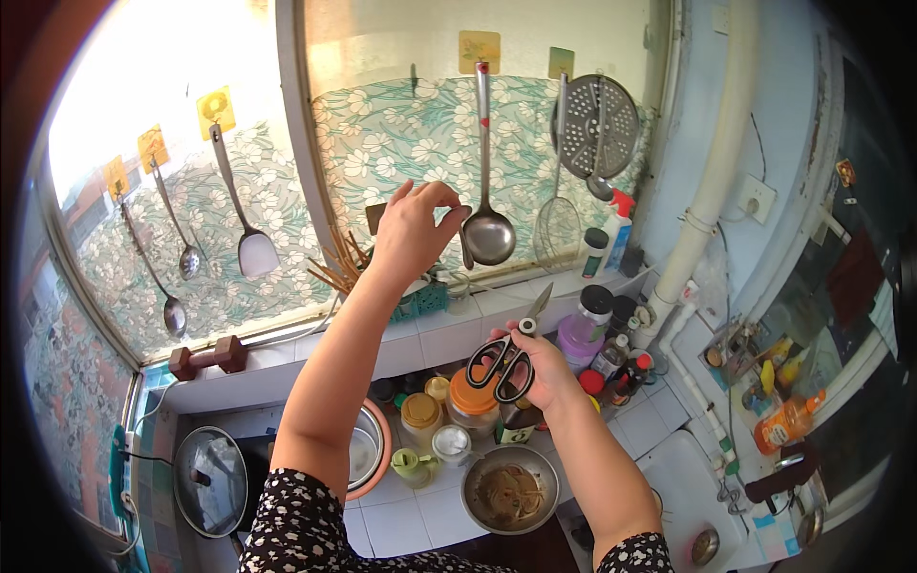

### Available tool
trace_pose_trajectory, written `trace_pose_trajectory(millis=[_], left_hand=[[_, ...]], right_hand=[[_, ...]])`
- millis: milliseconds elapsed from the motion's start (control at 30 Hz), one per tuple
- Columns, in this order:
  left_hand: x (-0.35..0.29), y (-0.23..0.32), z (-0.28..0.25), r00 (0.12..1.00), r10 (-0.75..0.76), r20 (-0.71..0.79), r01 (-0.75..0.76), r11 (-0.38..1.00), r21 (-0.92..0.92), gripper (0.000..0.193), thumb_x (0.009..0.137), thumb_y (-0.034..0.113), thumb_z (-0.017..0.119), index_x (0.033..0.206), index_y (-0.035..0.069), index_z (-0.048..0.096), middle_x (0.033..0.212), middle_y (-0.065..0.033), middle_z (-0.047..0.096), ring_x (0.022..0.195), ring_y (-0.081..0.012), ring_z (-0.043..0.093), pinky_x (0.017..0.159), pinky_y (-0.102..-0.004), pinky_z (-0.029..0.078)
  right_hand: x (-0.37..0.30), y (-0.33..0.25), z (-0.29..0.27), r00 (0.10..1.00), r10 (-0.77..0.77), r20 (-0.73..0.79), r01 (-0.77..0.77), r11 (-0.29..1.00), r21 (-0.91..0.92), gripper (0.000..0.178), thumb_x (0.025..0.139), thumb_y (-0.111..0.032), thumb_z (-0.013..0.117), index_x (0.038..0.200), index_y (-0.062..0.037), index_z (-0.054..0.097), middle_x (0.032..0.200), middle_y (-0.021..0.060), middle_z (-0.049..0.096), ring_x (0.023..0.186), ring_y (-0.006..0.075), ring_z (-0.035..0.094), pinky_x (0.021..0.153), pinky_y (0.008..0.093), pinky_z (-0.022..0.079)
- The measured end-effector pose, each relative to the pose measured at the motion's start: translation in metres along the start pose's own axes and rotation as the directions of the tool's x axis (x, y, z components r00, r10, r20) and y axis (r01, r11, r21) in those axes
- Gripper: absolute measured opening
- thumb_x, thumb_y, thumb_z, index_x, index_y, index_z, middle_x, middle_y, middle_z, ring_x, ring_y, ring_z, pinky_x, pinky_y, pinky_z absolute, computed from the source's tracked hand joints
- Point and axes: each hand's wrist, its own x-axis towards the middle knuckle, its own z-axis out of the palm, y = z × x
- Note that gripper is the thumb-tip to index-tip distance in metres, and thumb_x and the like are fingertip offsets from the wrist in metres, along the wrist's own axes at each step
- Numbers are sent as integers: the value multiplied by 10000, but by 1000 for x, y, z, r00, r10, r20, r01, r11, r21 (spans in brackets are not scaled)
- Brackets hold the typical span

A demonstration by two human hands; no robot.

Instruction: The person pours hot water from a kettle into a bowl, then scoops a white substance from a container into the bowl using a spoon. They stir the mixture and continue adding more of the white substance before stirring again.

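My left hand [417,227] is raised in front of the patterned window, its thumb and fingertips drawn together beside a hanging ladle [490,238]. A slim dark piece [467,246] shows just under the fingertips, against the ladle's bowl; its kind is unclear. Lower and to the right, my right hand [543,368] holds a pair of kitchen scissors [513,358] with black and white handles. The blades point up and to the right. Below that hand stands a metal bowl [510,492] with a brownish mixture in it.
Jars with orange [475,390] and yellow lids crowd the counter, beside a green pitcher [414,468]. Bottles stand by the right wall. A lidded pot [211,482] is at left, a sink [683,477] at right. A spatula [256,250], spoons and strainers hang from hooks.
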Motion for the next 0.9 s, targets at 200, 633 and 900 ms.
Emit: trace_pose_trajectory(millis=[200, 633, 900], left_hand=[[-141, 119, 93, 897, 203, 392, 78, 801, -594, 118, 841, 63, 635, 889, 4, 545, 796, -58, 652, 736, -91, 621, 659, -247, 497], [-572, 650, 183, 275, 955, 113, 40, 106, -993, 230, 838, 201, 631, 1028, 88, 570, 932, -94, 632, 880, -286, 610, 757, -366, 501], [-676, 838, 190, -285, 926, 249, 205, 313, -927, 323, 927, 301, 513, 1145, 62, 531, 965, -143, 637, 827, -310, 621, 715, -381, 490]], right_hand=[[-180, 24, -83, 983, -172, -57, 169, 984, -55, 274, 922, -156, 553, 1170, -81, 466, 1119, 69, 539, 1037, 217, 554, 818, 390, 534], [-778, 173, -260, 260, -320, -911, 671, 738, -68, 226, 897, -79, 573, 1115, -48, 520, 969, 80, 620, 768, 199, 636, 656, 331, 560], [-1011, 136, -310, -117, -370, -921, 770, 553, -320, 51, 921, -76, 517, 967, -56, 519, 913, 109, 637, 777, 224, 637, 644, 377, 559]])
